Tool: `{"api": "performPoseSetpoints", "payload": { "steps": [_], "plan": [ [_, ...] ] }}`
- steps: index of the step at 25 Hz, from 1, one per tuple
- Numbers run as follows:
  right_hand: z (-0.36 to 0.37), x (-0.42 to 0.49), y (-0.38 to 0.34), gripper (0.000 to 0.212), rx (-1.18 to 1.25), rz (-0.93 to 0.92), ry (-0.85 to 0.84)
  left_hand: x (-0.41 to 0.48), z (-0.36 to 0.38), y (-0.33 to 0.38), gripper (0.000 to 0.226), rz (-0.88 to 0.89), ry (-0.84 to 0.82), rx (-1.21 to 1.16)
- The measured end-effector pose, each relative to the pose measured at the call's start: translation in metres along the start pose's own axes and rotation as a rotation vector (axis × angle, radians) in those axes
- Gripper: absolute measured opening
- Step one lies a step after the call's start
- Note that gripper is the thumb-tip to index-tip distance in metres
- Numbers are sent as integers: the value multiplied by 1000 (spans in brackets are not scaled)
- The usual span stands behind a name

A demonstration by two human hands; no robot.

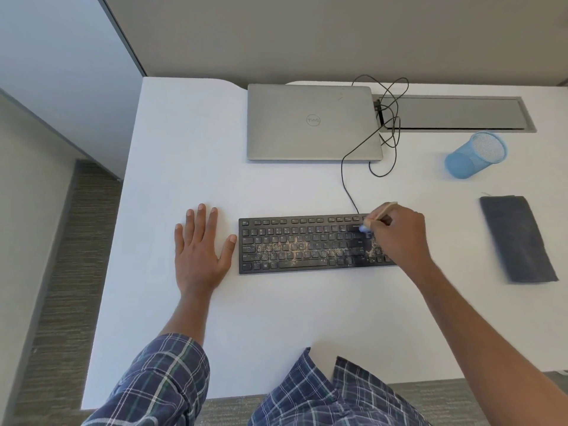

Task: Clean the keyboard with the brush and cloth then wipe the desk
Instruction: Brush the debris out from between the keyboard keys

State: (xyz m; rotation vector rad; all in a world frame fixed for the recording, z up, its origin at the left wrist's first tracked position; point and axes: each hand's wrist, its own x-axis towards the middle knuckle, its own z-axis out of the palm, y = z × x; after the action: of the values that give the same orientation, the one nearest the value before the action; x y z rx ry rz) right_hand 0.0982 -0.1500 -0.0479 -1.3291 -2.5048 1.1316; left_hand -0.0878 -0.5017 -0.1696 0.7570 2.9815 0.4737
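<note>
The right hand (399, 232) is pinching the brush (379, 215) in a curled grip, its blue tip touching the right end of the keyboard (307, 244). Short strokes toward one edge should be gathering the crumbs (285, 249) without scattering them. The left hand (199, 250) is lying flat and open on the desk (276, 318) beside the keyboard, the cloth (516, 238) lying well right.

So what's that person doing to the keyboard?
A person is cleaning a dirty keyboard. The right hand holds a small brush with its tip on the keys at the right end. The left hand lies flat on the desk beside the keyboard's left end. Crumbs cover the middle keys. The cloth lies off to the right, with no hand on it.
</note>
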Motion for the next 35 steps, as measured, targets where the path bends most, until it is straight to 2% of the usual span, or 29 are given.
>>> {"api": "performPoseSetpoints", "payload": {
  "steps": [2,5,11,16,19,23,26,31,35],
  "plan": [
    [9,-3,-11,7,67,-34,-18,-1,-1,0,75,0,1,0],
    [26,-5,-14,11,38,-83,-84,0,-1,0,75,3,2,-3],
    [8,0,12,16,-39,-22,3,-1,0,0,75,-1,-9,1],
    [7,-13,-2,3,73,-29,97,1,-1,-1,74,1,-5,1],
    [29,-20,-22,5,229,-74,33,0,1,0,74,1,1,-11],
    [72,-24,-48,6,286,-134,-33,0,2,-1,74,2,8,-15],
    [97,-21,-58,14,256,-158,-16,1,2,-2,75,6,6,-9],
    [113,-38,-54,12,79,-176,13,1,2,-4,77,18,-6,-27],
    [117,-48,-51,16,24,-95,-28,1,4,-6,82,37,-39,21]
  ]
}}
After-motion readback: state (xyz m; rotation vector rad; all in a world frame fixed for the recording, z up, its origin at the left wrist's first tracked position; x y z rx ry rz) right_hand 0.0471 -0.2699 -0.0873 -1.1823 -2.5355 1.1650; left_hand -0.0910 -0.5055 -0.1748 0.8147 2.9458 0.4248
